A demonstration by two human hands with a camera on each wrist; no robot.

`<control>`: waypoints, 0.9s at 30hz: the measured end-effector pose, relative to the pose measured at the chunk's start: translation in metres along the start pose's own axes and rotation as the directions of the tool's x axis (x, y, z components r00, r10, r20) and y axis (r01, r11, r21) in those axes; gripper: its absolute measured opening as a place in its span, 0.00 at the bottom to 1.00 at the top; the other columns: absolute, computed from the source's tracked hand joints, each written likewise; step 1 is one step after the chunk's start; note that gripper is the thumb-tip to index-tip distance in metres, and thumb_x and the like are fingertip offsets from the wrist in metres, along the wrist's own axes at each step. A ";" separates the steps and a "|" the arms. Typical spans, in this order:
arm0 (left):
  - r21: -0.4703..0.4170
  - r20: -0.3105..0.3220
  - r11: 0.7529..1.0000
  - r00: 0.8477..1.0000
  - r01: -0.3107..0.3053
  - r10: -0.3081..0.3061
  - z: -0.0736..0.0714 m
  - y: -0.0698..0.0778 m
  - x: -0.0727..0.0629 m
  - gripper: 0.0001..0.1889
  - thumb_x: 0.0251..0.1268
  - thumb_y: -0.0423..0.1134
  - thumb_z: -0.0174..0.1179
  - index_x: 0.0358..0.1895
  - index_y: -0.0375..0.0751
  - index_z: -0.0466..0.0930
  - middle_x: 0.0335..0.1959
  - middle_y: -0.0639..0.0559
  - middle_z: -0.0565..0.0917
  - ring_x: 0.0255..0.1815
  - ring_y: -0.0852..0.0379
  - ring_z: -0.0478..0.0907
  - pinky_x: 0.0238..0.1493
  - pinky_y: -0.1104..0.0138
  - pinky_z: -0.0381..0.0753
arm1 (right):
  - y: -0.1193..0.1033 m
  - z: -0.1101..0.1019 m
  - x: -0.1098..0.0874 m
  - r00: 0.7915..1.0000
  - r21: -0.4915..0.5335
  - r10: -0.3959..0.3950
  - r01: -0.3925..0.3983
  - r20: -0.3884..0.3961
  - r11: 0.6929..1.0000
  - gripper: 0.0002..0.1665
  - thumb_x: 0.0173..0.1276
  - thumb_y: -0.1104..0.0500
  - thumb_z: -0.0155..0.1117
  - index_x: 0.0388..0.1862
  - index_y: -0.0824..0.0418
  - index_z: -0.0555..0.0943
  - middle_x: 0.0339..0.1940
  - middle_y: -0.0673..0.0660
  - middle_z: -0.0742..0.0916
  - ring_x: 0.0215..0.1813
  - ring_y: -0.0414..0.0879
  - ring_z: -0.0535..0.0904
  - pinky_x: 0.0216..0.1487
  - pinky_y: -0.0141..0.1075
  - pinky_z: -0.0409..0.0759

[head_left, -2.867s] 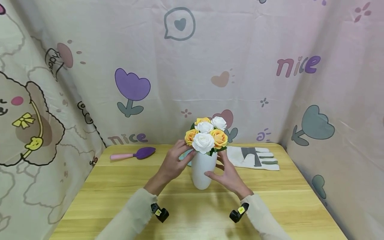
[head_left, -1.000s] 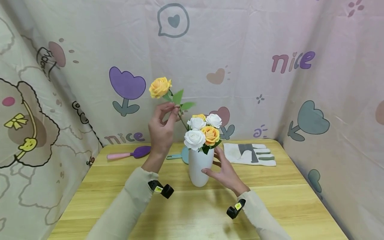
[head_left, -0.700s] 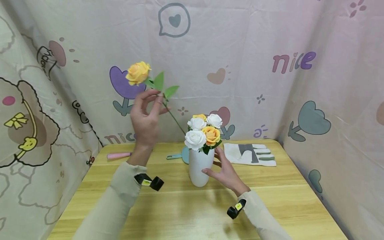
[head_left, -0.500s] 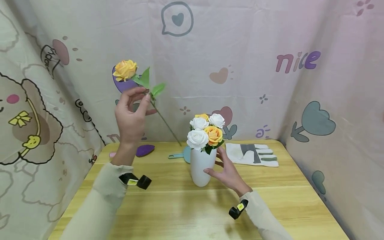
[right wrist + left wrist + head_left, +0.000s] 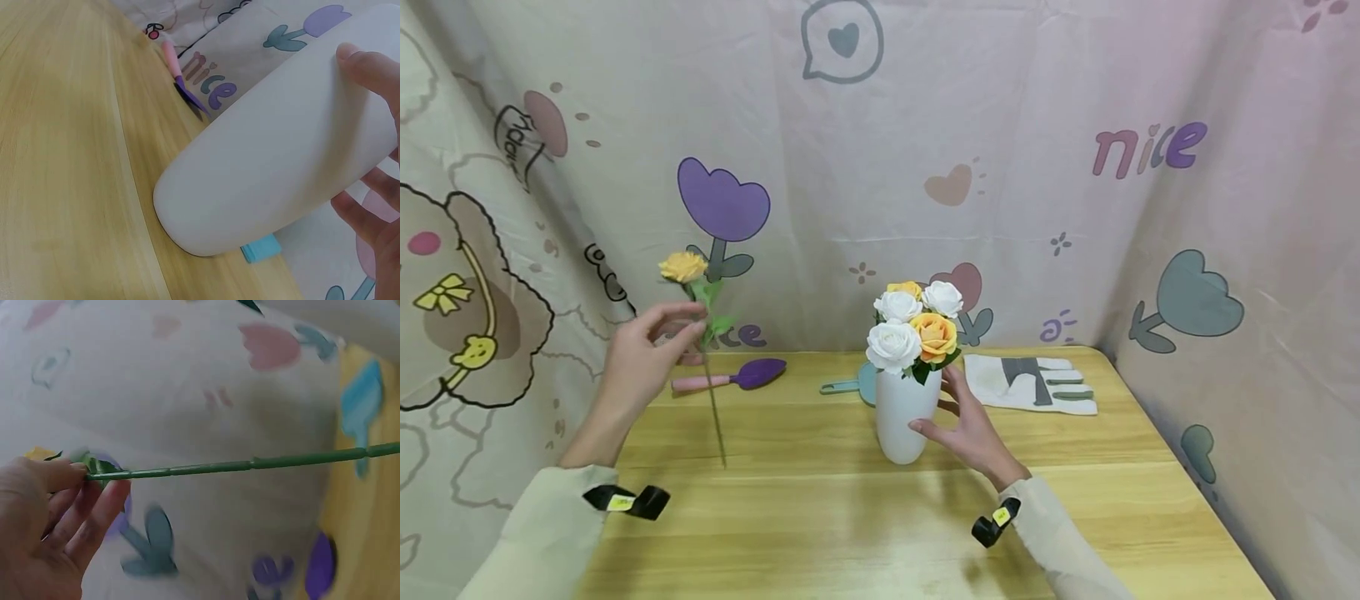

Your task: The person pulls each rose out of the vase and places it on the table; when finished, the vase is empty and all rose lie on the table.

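Note:
In the head view, my left hand (image 5: 643, 350) pinches the stem of a yellow rose (image 5: 683, 267) just below its leaves, out to the left of the vase. The bloom points up and the bare stem (image 5: 212, 467) hangs down over the table; the left wrist view shows thumb and fingertips on it. A white vase (image 5: 898, 425) stands upright near the middle, bearing white roses (image 5: 893, 346) and yellow roses (image 5: 934, 336). My right hand (image 5: 966, 429) grips the vase's right side, thumb in front; the right wrist view shows fingers curved round its wall (image 5: 269, 156).
A purple trowel (image 5: 762, 372) with a pink handle lies at the table's back left, behind the rose stem. A light blue tool (image 5: 866, 385) is partly hidden by the vase. White and grey gloves (image 5: 1018, 383) lie at back right. A printed curtain (image 5: 865, 167) encloses the table.
My left hand has pulled a yellow rose out of the vase, carried it up and left, then lowered it further left with the stem hanging down. My right hand has stayed on the vase.

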State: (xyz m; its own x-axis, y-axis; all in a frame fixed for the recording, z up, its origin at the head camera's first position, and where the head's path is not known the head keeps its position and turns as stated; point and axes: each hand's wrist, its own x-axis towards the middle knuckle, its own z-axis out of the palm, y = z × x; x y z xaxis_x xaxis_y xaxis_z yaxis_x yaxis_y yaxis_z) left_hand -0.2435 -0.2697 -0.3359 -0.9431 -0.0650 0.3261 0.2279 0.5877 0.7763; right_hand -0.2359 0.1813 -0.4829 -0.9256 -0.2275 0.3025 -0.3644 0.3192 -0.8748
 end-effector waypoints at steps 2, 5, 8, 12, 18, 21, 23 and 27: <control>0.083 0.041 0.996 0.999 0.017 -0.021 -0.007 -0.017 -0.007 0.25 0.83 0.55 0.62 0.73 0.46 0.80 0.52 0.56 0.90 0.37 0.69 0.87 0.50 0.60 0.91 | 0.000 0.000 0.000 1.000 0.005 0.005 -0.005 0.001 1.000 0.65 0.67 0.48 0.84 0.90 0.29 0.49 0.90 0.50 0.64 0.84 0.64 0.69 0.76 0.64 0.78; 0.135 0.094 0.990 0.995 0.031 -0.044 -0.014 -0.042 -0.018 0.25 0.85 0.53 0.60 0.73 0.43 0.79 0.56 0.42 0.88 0.40 0.70 0.84 0.49 0.58 0.91 | 0.000 0.000 0.000 1.000 0.010 0.012 -0.013 0.009 1.000 0.65 0.68 0.48 0.84 0.90 0.29 0.50 0.90 0.50 0.64 0.84 0.64 0.69 0.77 0.64 0.78; 0.114 0.145 0.993 0.988 0.031 -0.047 -0.020 -0.071 -0.027 0.22 0.86 0.44 0.59 0.74 0.37 0.78 0.52 0.37 0.85 0.38 0.67 0.85 0.40 0.65 0.94 | 0.000 0.000 0.000 1.000 0.011 0.018 -0.018 0.010 1.000 0.65 0.68 0.47 0.83 0.90 0.29 0.49 0.90 0.50 0.64 0.84 0.64 0.68 0.77 0.64 0.77; 0.078 0.227 0.994 0.970 0.071 -0.087 -0.027 -0.109 -0.039 0.22 0.86 0.36 0.58 0.75 0.32 0.74 0.50 0.39 0.85 0.39 0.68 0.85 0.41 0.63 0.94 | 0.000 -0.001 0.000 1.000 0.013 0.023 -0.023 0.006 1.000 0.65 0.68 0.46 0.83 0.90 0.29 0.49 0.91 0.50 0.63 0.85 0.64 0.68 0.77 0.65 0.77; 0.045 0.327 0.977 0.921 0.210 -0.213 -0.038 -0.155 -0.056 0.26 0.85 0.33 0.59 0.77 0.24 0.67 0.63 0.27 0.80 0.43 0.70 0.86 0.47 0.60 0.95 | 0.000 0.000 0.001 1.000 0.020 0.028 -0.028 0.009 0.999 0.64 0.68 0.46 0.83 0.90 0.29 0.49 0.91 0.49 0.63 0.85 0.63 0.68 0.77 0.64 0.77; 0.080 0.344 0.964 0.900 0.254 -0.266 -0.040 -0.170 -0.062 0.28 0.85 0.35 0.59 0.78 0.23 0.66 0.69 0.19 0.74 0.43 0.64 0.89 0.47 0.60 0.95 | 0.000 0.000 0.001 0.999 0.019 0.032 -0.033 0.008 0.999 0.64 0.68 0.46 0.83 0.90 0.30 0.49 0.90 0.49 0.64 0.85 0.63 0.68 0.77 0.64 0.77; 0.103 0.354 0.960 0.892 0.262 -0.281 -0.039 -0.178 -0.065 0.29 0.85 0.36 0.59 0.79 0.23 0.64 0.72 0.18 0.72 0.43 0.59 0.90 0.46 0.61 0.94 | 0.000 0.000 0.000 0.999 0.018 0.035 -0.035 0.007 0.999 0.64 0.68 0.46 0.83 0.90 0.30 0.49 0.90 0.50 0.64 0.85 0.63 0.68 0.78 0.64 0.77; 0.143 0.377 0.957 0.880 0.254 -0.290 -0.036 -0.192 -0.070 0.29 0.85 0.35 0.59 0.79 0.24 0.64 0.72 0.19 0.73 0.43 0.58 0.89 0.44 0.63 0.94 | 0.000 -0.001 0.001 0.999 0.015 0.034 -0.034 0.006 0.999 0.64 0.68 0.46 0.83 0.90 0.30 0.50 0.90 0.50 0.64 0.85 0.63 0.68 0.78 0.64 0.77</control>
State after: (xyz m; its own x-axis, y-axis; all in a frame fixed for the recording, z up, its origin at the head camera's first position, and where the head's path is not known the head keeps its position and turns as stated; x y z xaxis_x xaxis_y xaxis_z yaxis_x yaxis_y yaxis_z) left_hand -0.2123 -0.4070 -0.4889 -0.9870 0.0765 -0.1414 -0.0559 0.6612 0.7481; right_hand -0.2366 0.1821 -0.4827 -0.9368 -0.2224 0.2702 -0.3310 0.3127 -0.8903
